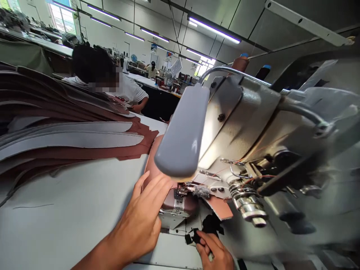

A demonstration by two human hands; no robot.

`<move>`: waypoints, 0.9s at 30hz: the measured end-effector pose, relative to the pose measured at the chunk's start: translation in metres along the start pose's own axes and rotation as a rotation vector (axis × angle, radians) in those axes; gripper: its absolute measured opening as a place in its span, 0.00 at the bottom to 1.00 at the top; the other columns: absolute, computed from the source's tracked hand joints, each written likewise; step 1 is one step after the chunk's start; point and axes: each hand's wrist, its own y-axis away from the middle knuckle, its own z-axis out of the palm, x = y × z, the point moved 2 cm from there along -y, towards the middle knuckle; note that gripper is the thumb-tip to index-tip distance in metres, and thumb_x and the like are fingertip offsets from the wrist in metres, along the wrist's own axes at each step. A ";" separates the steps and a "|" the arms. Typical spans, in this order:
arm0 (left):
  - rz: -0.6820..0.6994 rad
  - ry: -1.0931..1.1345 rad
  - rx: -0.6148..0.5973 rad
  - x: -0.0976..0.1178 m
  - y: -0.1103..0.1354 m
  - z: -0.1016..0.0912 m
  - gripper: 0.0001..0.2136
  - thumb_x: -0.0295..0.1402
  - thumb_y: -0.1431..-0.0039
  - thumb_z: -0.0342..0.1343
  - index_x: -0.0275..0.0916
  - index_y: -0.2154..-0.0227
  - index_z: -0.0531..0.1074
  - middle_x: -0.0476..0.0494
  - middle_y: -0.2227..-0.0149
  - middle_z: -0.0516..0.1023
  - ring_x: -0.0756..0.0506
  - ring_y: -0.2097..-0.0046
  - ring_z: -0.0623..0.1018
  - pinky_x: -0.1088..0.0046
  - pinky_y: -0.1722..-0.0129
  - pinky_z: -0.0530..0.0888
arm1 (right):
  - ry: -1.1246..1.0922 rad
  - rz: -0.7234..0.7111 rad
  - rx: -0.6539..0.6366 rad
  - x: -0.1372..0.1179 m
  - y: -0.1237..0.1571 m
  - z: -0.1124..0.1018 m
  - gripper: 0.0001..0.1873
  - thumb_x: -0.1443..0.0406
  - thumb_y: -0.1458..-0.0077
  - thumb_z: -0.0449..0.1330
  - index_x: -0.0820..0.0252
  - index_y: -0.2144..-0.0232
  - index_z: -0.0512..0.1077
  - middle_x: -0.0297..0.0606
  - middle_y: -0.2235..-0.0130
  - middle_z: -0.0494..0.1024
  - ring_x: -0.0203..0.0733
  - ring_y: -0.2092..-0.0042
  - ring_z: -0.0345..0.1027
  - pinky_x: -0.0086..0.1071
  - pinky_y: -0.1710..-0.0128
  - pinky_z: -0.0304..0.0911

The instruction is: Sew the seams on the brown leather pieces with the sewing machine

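While under the presser foot [177, 194], curved reddish-brown leather [152, 161]

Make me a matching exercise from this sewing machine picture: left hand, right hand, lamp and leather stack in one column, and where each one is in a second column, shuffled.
1. Left hand
2. Right hand
3. Lamp
4. Leather stack

A. Piled on the table
B. Above the sewing machine
C. At the black pieces
D. On the brown leather

Pairs: 1-D, 2-C, 3-B, 4-A
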 end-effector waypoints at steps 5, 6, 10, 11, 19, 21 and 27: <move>-0.067 0.044 -0.159 -0.009 -0.019 -0.002 0.35 0.20 0.62 0.44 0.40 0.44 0.59 0.43 0.53 0.71 0.42 0.49 0.68 0.52 0.40 0.50 | 0.040 -0.128 0.100 -0.028 -0.020 -0.007 0.17 0.66 0.42 0.56 0.55 0.49 0.68 0.35 0.68 0.74 0.32 0.73 0.66 0.28 0.68 0.63; -0.074 0.049 -0.181 -0.009 -0.019 -0.002 0.35 0.19 0.61 0.43 0.40 0.45 0.60 0.43 0.53 0.71 0.42 0.50 0.68 0.52 0.41 0.51 | 0.028 -0.171 0.122 -0.039 -0.026 -0.008 0.17 0.68 0.42 0.56 0.55 0.50 0.68 0.35 0.68 0.74 0.32 0.72 0.66 0.27 0.67 0.63; -0.061 0.037 -0.221 -0.009 -0.017 -0.002 0.34 0.19 0.60 0.43 0.39 0.44 0.59 0.41 0.51 0.70 0.41 0.50 0.67 0.53 0.42 0.53 | -0.032 -0.301 0.236 -0.071 -0.045 -0.009 0.14 0.72 0.45 0.57 0.57 0.55 0.71 0.35 0.67 0.76 0.34 0.68 0.69 0.28 0.63 0.63; -0.061 0.034 -0.220 -0.009 -0.017 -0.002 0.34 0.19 0.60 0.43 0.39 0.44 0.59 0.41 0.51 0.69 0.41 0.50 0.67 0.53 0.43 0.53 | -0.029 -0.328 0.293 -0.075 -0.050 -0.009 0.13 0.72 0.45 0.57 0.58 0.57 0.72 0.35 0.68 0.77 0.35 0.69 0.69 0.29 0.63 0.63; -0.035 0.015 -0.232 -0.006 -0.022 -0.004 0.33 0.19 0.60 0.44 0.39 0.45 0.58 0.42 0.53 0.70 0.41 0.50 0.68 0.54 0.43 0.54 | 0.171 -0.649 0.448 -0.100 -0.090 -0.029 0.05 0.72 0.45 0.57 0.67 0.64 0.72 0.40 0.74 0.77 0.39 0.72 0.70 0.32 0.65 0.64; -0.040 0.032 -0.240 -0.003 -0.023 -0.007 0.33 0.18 0.60 0.44 0.39 0.46 0.58 0.43 0.53 0.69 0.42 0.51 0.68 0.54 0.42 0.53 | 0.174 -0.637 0.437 -0.103 -0.098 -0.031 0.05 0.73 0.44 0.56 0.67 0.65 0.72 0.41 0.73 0.76 0.39 0.71 0.70 0.32 0.65 0.63; -0.046 0.011 -0.248 0.001 -0.023 -0.009 0.36 0.18 0.63 0.45 0.39 0.44 0.56 0.42 0.51 0.69 0.41 0.48 0.65 0.52 0.40 0.47 | 0.242 -0.591 0.403 -0.099 -0.109 -0.028 0.07 0.75 0.43 0.54 0.71 0.64 0.72 0.44 0.71 0.77 0.40 0.70 0.71 0.32 0.65 0.62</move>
